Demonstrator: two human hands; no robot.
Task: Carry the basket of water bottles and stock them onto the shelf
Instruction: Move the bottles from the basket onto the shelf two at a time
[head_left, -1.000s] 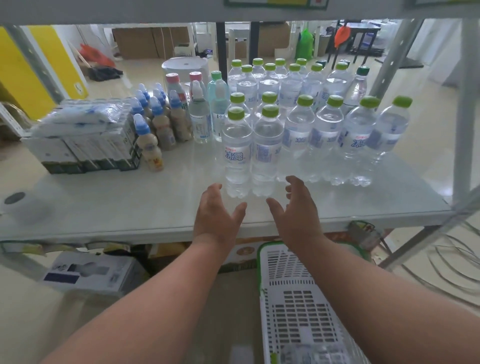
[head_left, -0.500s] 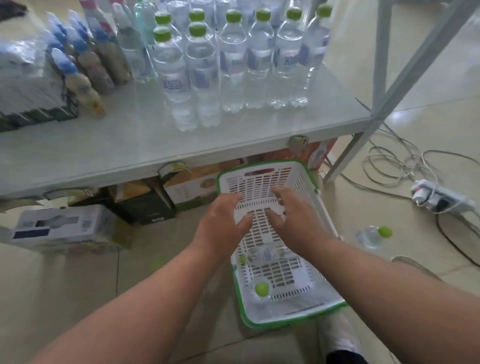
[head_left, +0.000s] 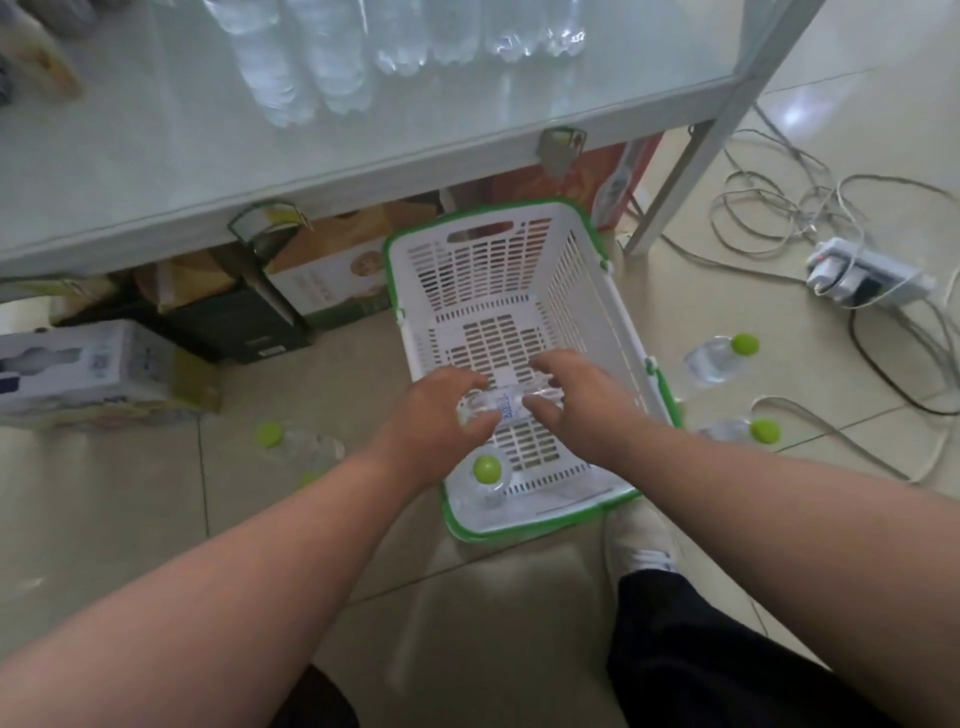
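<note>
Reaching down into the white basket on the floor, I have both hands on one clear bottle lying on its side on the basket bottom. My left hand curls its grip round one end, my right hand curls round the other. A second bottle with a green cap lies in the near corner, just below my left hand. More bottles lie on the floor either side of the basket. Stocked bottles stand on the shelf above
</note>
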